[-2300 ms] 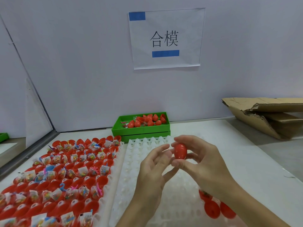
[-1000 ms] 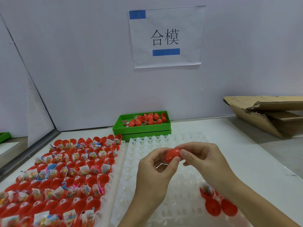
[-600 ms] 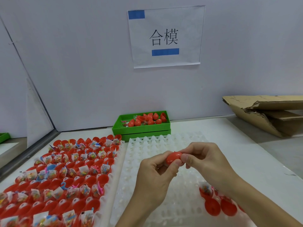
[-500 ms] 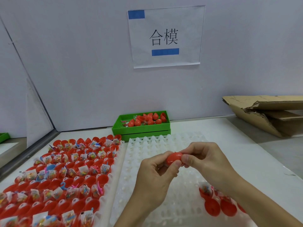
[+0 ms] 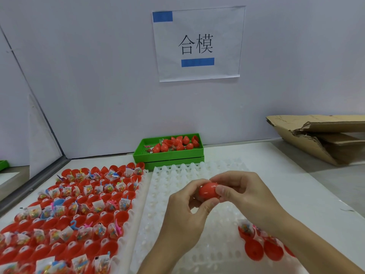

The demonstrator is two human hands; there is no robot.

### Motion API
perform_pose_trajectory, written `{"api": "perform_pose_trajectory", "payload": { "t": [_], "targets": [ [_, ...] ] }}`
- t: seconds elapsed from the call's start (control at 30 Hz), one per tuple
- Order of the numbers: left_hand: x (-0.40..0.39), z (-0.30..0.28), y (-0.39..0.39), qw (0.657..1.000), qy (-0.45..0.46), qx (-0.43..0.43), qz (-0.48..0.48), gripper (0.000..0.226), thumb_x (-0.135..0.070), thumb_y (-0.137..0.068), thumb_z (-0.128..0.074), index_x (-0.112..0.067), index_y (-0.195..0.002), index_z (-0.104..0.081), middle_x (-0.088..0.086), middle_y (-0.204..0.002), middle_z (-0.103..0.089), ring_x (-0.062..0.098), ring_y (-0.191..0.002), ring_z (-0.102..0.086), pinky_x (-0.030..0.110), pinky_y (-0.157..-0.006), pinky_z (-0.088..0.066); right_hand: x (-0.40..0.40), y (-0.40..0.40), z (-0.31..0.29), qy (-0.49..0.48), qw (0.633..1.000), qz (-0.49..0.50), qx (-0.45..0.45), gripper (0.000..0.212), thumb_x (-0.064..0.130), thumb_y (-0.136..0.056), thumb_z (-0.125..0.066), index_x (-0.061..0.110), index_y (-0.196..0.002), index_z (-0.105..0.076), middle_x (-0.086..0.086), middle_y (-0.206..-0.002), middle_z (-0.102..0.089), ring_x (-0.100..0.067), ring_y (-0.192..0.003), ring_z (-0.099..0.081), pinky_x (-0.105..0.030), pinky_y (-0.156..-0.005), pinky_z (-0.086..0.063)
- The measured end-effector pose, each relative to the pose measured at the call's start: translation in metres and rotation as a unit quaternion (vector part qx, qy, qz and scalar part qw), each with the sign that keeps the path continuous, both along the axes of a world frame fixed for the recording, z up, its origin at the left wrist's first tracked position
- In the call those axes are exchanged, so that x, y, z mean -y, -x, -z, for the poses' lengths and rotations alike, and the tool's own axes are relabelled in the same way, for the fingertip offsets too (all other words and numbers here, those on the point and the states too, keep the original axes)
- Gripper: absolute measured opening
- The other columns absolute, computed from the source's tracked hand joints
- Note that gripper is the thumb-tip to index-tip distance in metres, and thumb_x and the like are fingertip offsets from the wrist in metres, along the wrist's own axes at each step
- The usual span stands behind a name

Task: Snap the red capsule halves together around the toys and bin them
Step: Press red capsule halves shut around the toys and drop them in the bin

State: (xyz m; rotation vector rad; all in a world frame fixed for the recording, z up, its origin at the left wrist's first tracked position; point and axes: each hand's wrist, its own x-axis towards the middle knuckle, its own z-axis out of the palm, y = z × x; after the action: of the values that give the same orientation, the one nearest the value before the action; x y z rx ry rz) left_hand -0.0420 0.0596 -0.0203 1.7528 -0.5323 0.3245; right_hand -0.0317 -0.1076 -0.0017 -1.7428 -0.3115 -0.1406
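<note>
While both hands, left [image 5: 183, 218] and right [image 5: 245, 196], pinch it, red capsule [image 5: 208, 191] sits between them.

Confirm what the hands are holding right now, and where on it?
One red capsule, held over the white tray. The left hand pinches its left end with thumb and fingertips; the right hand grips its right end.

Two bare hands in view, no gloves. Left hand [image 5: 185, 218] enters from 6 o'clock of the frame, right hand [image 5: 243, 194] from 5 o'clock. No rings, watch or bracelet visible on either. Both forearms bare to the frame edge; no sleeve shows. Fingernails short, unpainted where visible. Nothing else of the person appears.
</note>
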Motion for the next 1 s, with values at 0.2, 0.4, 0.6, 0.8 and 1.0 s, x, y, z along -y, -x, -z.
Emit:
{"api": "perform_pose_trajectory", "payload": {
  "t": [0.2,0.4,0.6,0.8,1.0],
  "targets": [
    [0.0,-0.005,0.004,0.999,0.02,0.03,-0.003,0.061,0.007,-0.083,-0.069,-0.054,-0.089,-0.073,-0.018,-0.075,-0.073,-0.004,-0.068,-0.066,0.01,-0.064,-0.05,-0.002,0.002,-0.004,-0.006,1.0,-0.012,-0.003,0.032,-0.001,-0.089,-0.068,0.028,-0.084,-0.079,0.001,-0.081,-0.078,-0.016,-0.076,-0.075,-0.019,-0.068,-0.056],
    [0.0,-0.006,0.005,0.999,0.027,0.032,-0.003,0.055,0.0,-0.083,-0.07,-0.054,-0.092,-0.073,-0.016,-0.078,-0.075,-0.002,-0.071,-0.069,0.01,-0.066,-0.052,-0.004,0.001,0.0,-0.027,1.0,0.008,-0.007,0.017,0.003,-0.088,-0.07,0.017,-0.088,-0.079,-0.004,-0.08,-0.078,-0.02,-0.077,-0.075,-0.023,-0.07,-0.058],
    [0.001,-0.005,0.004,0.999,0.016,0.031,-0.023,0.047,-0.012,-0.081,-0.068,-0.059,-0.09,-0.071,-0.014,-0.076,-0.074,0.001,-0.066,-0.066,0.014,-0.064,-0.053,-0.006,0.001,0.003,-0.045,0.999,0.012,-0.008,0.014,0.005,-0.086,-0.071,0.015,-0.082,-0.079,-0.007,-0.074,-0.076,-0.018,-0.07,-0.073,-0.02,-0.066,-0.056],
    [-0.002,-0.001,0.001,0.999,0.039,-0.02,-0.027,0.032,0.002,-0.085,-0.072,-0.019,-0.108,-0.075,-0.002,-0.077,-0.075,0.006,-0.063,-0.064,0.019,-0.062,-0.053,-0.008,0.002,0.002,-0.064,0.997,0.02,-0.022,0.01,0.011,-0.088,-0.069,0.012,-0.084,-0.078,-0.007,-0.076,-0.076,-0.02,-0.071,-0.074,-0.024,-0.069,-0.058],
    [0.0,-0.007,0.003,0.999,0.052,-0.003,-0.014,0.029,-0.013,-0.084,-0.072,-0.039,-0.096,-0.076,0.003,-0.076,-0.072,0.009,-0.064,-0.062,0.02,-0.062,-0.053,-0.012,0.003,0.003,-0.064,0.997,0.044,-0.018,0.01,0.013,-0.089,-0.068,0.012,-0.087,-0.077,-0.005,-0.078,-0.077,-0.02,-0.075,-0.075,-0.026,-0.072,-0.06]
  ]
}}
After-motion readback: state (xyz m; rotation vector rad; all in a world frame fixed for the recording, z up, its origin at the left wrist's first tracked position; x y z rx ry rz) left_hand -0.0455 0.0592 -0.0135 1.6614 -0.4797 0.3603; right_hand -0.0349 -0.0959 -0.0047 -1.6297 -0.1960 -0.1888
